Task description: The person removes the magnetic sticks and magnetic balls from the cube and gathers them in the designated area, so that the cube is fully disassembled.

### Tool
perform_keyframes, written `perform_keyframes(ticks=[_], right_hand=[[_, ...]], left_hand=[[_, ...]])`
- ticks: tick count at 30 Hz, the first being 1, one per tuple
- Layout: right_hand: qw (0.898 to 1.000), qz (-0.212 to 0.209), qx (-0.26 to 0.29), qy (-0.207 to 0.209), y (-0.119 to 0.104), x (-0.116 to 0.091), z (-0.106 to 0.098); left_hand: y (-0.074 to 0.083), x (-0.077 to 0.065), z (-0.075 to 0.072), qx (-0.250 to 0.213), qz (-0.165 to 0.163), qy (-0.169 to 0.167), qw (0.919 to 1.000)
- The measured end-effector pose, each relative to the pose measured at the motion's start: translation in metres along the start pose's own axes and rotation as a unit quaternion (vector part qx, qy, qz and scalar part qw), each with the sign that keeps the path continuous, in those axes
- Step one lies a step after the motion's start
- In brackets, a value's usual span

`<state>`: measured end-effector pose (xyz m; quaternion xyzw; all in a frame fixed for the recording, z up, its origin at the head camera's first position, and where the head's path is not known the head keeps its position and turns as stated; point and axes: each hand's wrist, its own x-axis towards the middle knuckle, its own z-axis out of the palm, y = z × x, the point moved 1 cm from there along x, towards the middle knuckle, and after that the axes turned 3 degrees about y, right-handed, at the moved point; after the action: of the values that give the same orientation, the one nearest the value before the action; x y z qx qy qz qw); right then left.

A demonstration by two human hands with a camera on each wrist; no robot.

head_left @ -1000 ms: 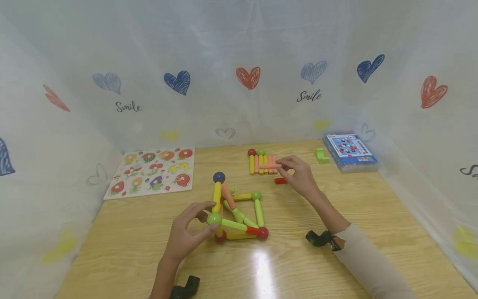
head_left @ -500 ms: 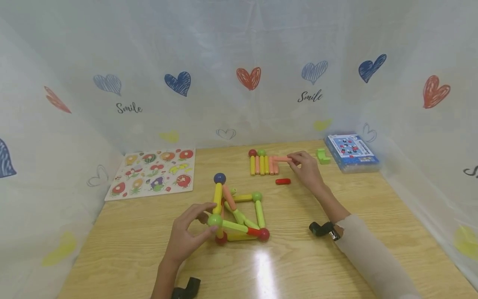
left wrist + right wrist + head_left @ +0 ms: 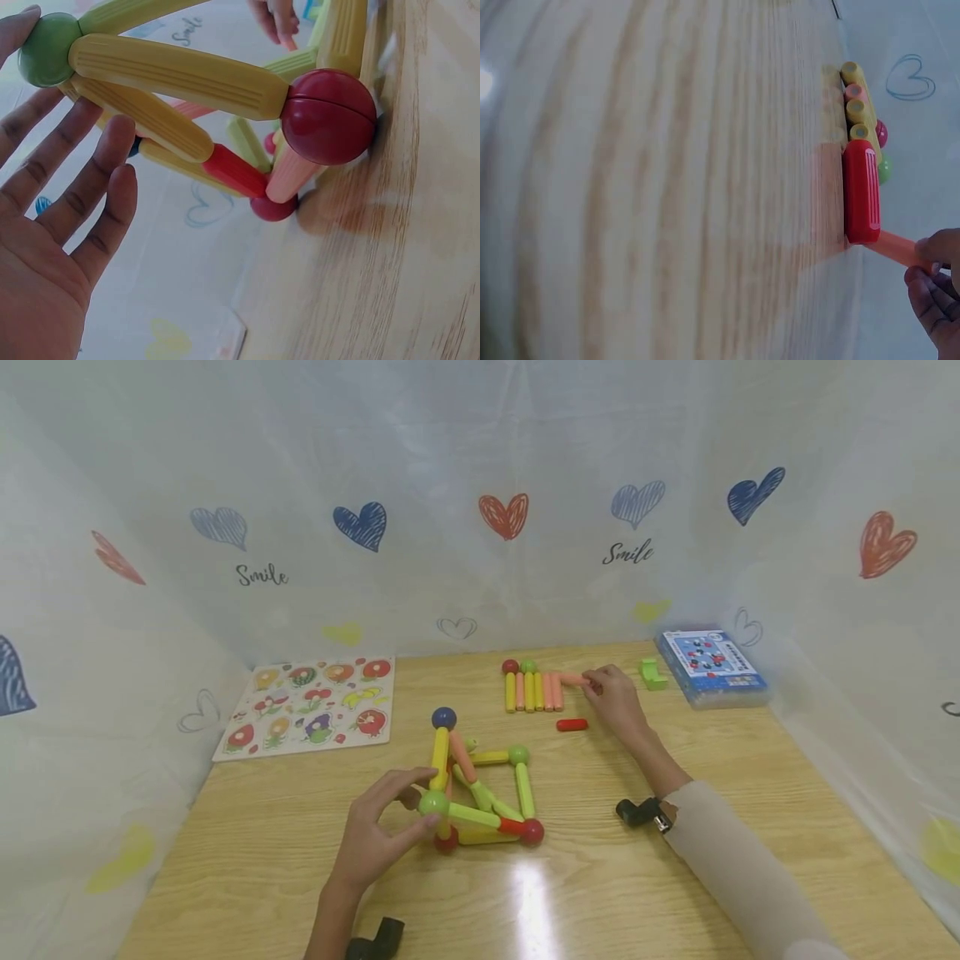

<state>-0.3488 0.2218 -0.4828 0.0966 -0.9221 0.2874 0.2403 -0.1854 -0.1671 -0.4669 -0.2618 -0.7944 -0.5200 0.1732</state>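
On the table stands a frame of coloured sticks and balls; its blue ball (image 3: 444,718) is on top. My left hand (image 3: 375,833) steadies this frame by the raised green ball (image 3: 434,804), thumb and fingers around it; in the left wrist view the other fingers fan out beside a yellow stick (image 3: 180,77). A dark red ball (image 3: 328,116) sits low on the wood. Farther back, my right hand (image 3: 617,703) pinches the end of an orange stick (image 3: 573,679) between thumb and fingers, its other end at the row of yellow and orange sticks (image 3: 529,692).
A red stick (image 3: 572,725) lies in front of the row, with a red ball (image 3: 510,667) and a green one behind it. At the back right are a light green piece (image 3: 652,675) and a blue box (image 3: 712,668). A fruit puzzle board (image 3: 307,706) lies back left.
My right hand has drawn the orange stick rightward, from lying across the row to its right end, uncovering the red stick. My left hand keeps its place on the frame.
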Motion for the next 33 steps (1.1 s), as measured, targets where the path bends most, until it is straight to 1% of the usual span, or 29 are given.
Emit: perform_keyframes(ticks=[2,7,12,14,19,24,28,33], right_hand=[[1.0,0.013,-0.002,-0.016,0.0,-0.001,0.002],[0.997,0.046,0.015,-0.055,-0.001,-0.001,0.006],[0.992,0.084,0.031,-0.088,-0.003,-0.001,0.012],[0.991,0.09,0.036,-0.096,-0.004,-0.002,0.014],[0.989,0.092,0.038,-0.111,-0.01,-0.003,0.017],[0.988,0.09,0.028,-0.124,-0.014,-0.003,0.019],[0.987,0.08,0.017,-0.139,-0.014,-0.005,0.021],[0.988,0.079,0.025,-0.129,-0.02,-0.007,0.013]], left_hand=[[0.0,0.0,0.0,-0.002,0.004,0.0,1.0],[0.0,0.001,-0.002,-0.006,0.01,0.003,0.9999],[0.0,0.001,-0.003,-0.002,0.001,0.002,1.0],[0.0,0.001,-0.003,0.0,-0.003,0.001,1.0],[0.001,0.0,-0.004,0.002,-0.006,0.001,1.0],[0.001,0.0,-0.004,0.004,-0.005,0.001,1.0],[-0.001,0.0,-0.004,0.002,-0.006,0.002,1.0],[-0.002,0.0,-0.003,-0.004,-0.008,-0.001,1.0]])
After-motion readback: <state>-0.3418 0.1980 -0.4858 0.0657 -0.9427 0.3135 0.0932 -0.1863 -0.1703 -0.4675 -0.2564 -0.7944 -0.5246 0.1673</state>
